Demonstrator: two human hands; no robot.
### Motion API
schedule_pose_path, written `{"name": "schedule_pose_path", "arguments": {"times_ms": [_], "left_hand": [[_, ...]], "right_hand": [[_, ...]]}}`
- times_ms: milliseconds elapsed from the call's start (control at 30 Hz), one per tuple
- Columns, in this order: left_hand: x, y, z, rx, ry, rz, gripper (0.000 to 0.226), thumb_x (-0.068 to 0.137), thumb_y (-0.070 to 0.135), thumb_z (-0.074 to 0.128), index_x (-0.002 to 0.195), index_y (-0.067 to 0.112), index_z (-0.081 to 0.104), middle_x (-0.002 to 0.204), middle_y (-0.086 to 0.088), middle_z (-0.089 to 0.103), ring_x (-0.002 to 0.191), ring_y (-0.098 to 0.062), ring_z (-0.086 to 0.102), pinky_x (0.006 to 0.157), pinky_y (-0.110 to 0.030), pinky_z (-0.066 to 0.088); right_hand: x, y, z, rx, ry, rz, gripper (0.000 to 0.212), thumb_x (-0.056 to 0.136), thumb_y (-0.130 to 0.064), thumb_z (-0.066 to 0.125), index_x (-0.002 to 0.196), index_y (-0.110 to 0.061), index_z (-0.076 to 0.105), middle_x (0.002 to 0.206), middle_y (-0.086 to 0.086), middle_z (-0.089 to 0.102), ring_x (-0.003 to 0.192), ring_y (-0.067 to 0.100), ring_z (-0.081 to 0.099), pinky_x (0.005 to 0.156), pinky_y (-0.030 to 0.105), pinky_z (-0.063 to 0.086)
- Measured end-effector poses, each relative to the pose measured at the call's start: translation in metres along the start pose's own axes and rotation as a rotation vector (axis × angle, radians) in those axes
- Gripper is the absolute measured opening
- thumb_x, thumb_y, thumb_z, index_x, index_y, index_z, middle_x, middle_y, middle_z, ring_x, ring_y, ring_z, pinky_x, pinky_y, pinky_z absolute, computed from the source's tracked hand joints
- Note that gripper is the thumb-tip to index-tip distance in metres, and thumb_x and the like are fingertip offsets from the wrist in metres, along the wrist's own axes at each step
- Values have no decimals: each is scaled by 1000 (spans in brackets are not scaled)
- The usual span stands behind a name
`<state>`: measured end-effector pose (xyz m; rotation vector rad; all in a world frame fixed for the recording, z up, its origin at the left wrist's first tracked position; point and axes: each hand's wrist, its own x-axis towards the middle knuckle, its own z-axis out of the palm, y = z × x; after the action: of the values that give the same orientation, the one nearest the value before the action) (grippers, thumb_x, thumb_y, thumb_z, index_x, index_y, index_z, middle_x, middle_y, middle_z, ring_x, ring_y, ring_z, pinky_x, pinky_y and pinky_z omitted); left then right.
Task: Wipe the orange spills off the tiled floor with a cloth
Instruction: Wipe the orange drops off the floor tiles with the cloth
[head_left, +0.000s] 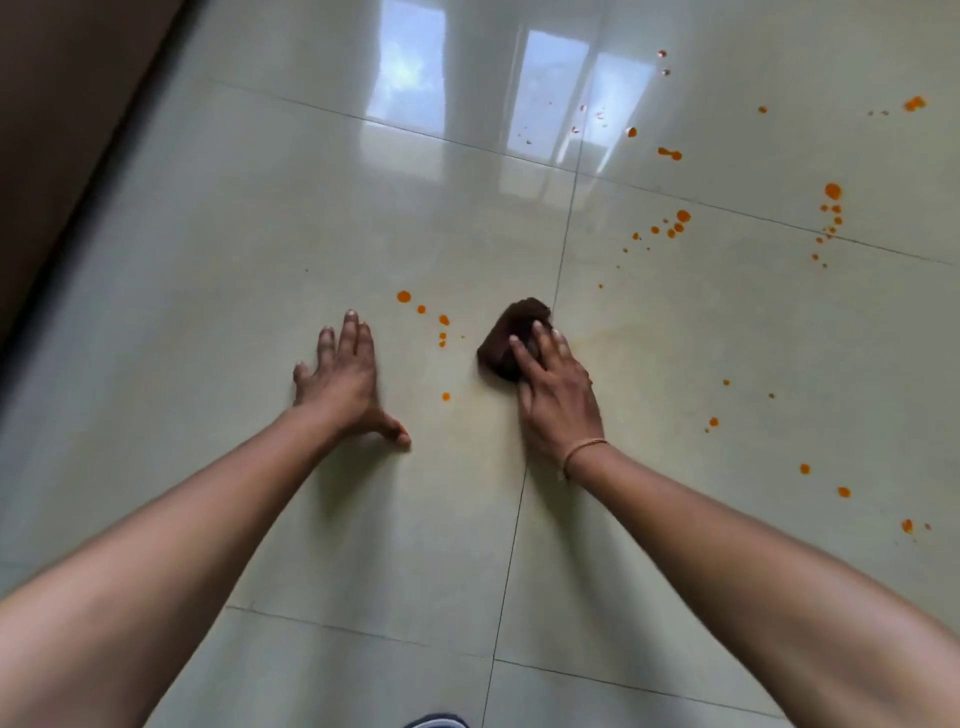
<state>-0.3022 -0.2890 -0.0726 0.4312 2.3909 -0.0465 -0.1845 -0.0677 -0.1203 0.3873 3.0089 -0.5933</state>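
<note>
**Cloth down, spills all around**

Cloth (511, 338), dark and bunched, sits on the tiled floor (208, 249) just left of a grout line, pinned under the right hand (553, 387). The fingers (524, 351) lie flat and spread across its near side, pressing rather than clenched around it, which suits pushing it along the tile. The left hand (345, 382) is planted on the floor with fingers splayed and nothing in them; I judge it is there as a prop for the person leaning forward.

A short trail of orange drops (422, 309) lies between the two hands, just left of the cloth, with one more drop (445, 396) nearer. A faint yellowish smear (623, 338) shows right of the cloth. Thicker clusters (675, 223) spread far right, and scattered spots (805, 468) run down the near right. Nothing blocks the cloth's path; a dark wall (67, 130) edges the far left.
</note>
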Motion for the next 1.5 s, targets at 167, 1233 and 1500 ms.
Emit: {"name": "schedule_pose_path", "arguments": {"times_ms": [167,1233,1500], "left_hand": [[3,1,-1,-2,-10,-1,149,52,55,87,152,9,-14,158,-2,-28,148,-31,-14,112,-64,18],[3,2,1,-100,-7,-13,157,42,51,92,152,11,-13,159,0,-26,147,-31,-17,113,-64,10],[7,19,-8,149,-34,-36,157,42,59,89,151,-1,-6,158,-19,-12,144,-44,3,110,-59,22]], "right_hand": [[-51,-19,19,-50,-244,-713,52,88,-20,43,140,-22,44,150,13,34,138,34,32,108,41,29],[88,-51,8,26,-25,57,54,84,-14,54,137,-20,48,151,15,32,139,36,28,112,47,28],[26,29,-11,16,71,143,53,83,-17,48,136,-21,50,150,14,34,137,36,32,111,46,31]]}}
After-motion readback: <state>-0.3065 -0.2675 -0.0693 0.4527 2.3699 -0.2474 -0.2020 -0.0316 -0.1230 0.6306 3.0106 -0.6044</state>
